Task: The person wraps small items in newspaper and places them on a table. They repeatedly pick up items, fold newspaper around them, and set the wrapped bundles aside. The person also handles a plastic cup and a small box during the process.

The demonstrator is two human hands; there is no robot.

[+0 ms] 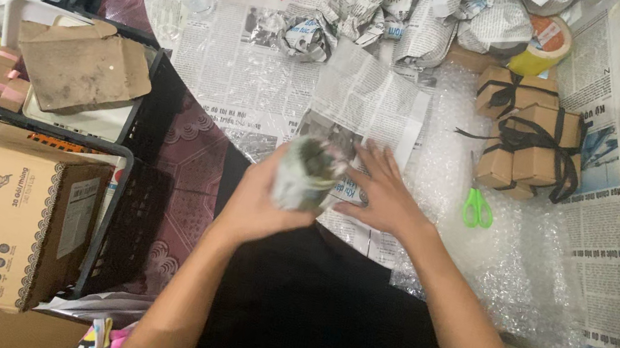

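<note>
My left hand (pixel 259 203) was closed around a blurred bundle wrapped in newspaper (pixel 310 172), held just above the table edge, while my right hand (pixel 384 195) lay open and flat on a newspaper sheet (pixel 368 104) beside it. To the right, on the bubble wrap (pixel 514 258), were green scissors (pixel 478 209) and small brown boxes tied with black ribbon (pixel 534 140). Crumpled newspaper (pixel 405 5) and a yellow tape roll (pixel 543 45) lay farther away.

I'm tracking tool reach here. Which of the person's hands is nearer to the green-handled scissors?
The right hand. It lies flat on the newspaper sheet, just left of the scissors in the picture. The left hand is farther off, gripping the newspaper-wrapped bundle.
</note>
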